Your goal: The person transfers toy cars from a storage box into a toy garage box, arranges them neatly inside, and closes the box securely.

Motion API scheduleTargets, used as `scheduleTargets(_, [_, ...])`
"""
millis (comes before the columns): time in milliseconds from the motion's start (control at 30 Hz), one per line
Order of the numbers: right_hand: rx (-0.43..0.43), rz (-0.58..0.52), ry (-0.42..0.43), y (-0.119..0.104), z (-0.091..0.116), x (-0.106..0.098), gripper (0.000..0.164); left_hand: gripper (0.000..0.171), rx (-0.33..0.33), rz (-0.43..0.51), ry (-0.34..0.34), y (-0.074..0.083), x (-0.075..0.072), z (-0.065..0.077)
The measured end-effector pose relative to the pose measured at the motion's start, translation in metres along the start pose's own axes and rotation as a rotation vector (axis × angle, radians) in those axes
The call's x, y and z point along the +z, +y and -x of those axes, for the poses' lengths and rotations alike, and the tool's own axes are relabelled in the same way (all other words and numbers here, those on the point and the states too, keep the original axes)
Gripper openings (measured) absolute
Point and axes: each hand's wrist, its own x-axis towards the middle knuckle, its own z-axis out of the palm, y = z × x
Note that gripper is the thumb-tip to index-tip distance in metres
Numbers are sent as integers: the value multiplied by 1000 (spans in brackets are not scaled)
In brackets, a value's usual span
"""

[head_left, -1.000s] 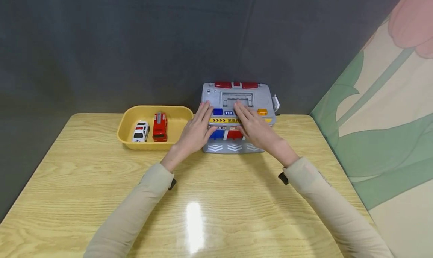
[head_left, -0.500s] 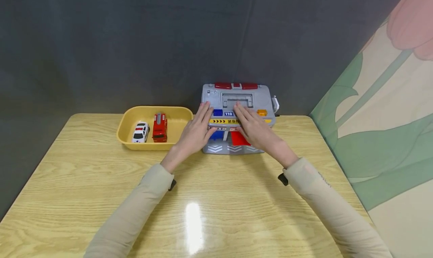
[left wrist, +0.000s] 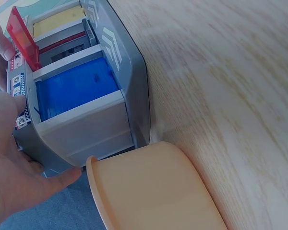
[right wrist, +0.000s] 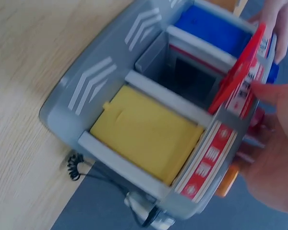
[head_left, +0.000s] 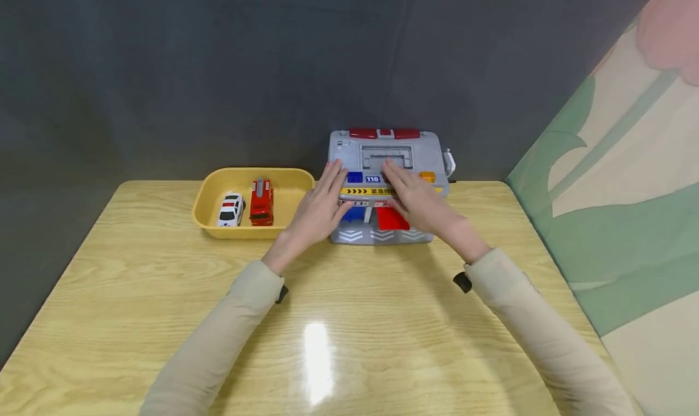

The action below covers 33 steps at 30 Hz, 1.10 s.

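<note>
A grey toy rescue-station garage [head_left: 346, 155] stands at the table's back edge. My left hand [head_left: 314, 213] rests on the left of its roof, fingers straight and thumb at the front edge. Farther right, my right hand [head_left: 423, 207] lies flat across the roof's front, thumb beside the red door [right wrist: 240, 72]. That middle door stands swung up and outward, showing a dark bay [right wrist: 189, 79] behind it. Down over their bays are the blue door [left wrist: 77, 88] on the left and the yellow door [right wrist: 146, 132] on the right; my right hand hides the yellow one in the head view.
Left of the garage sits a yellow tray [head_left: 251, 234] holding a white toy police car [head_left: 231, 210] and a red toy fire truck [head_left: 261, 204]. A coiled black cord [right wrist: 74, 167] hangs at the garage's right side. A dark curtain [head_left: 229, 88] rises behind the table.
The red door has swung up and outward from its lowered position. Both hands have kept their places on the roof, and the head view has shifted slightly.
</note>
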Motion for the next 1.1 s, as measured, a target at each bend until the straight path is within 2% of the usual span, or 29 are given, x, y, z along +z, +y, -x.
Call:
scheduleTargets(167, [53,-11,-16,10,4,-6,72,67,6,9,-2,2,1,-1])
scheduleTargets(333, [81,21,-30,8,5,-6,71,67,5,9,7,1,1,-1])
scheduleTargets(533, [120,67,-20,2,4,2,70,68,-1,37,-36,-3,-8,3])
scheduleTargets(633, [126,76,-31,1,5,6,70,68,-21,80,-56,-7,-16,7])
scheduleTargets(867, [152,70,-57,3,4,8,71,63,-102,182,-28,-32,-37,17])
scheduleTargets(1100, [151,62,-73,7,4,7,72,54,-194,253,-38,-62,-58,28])
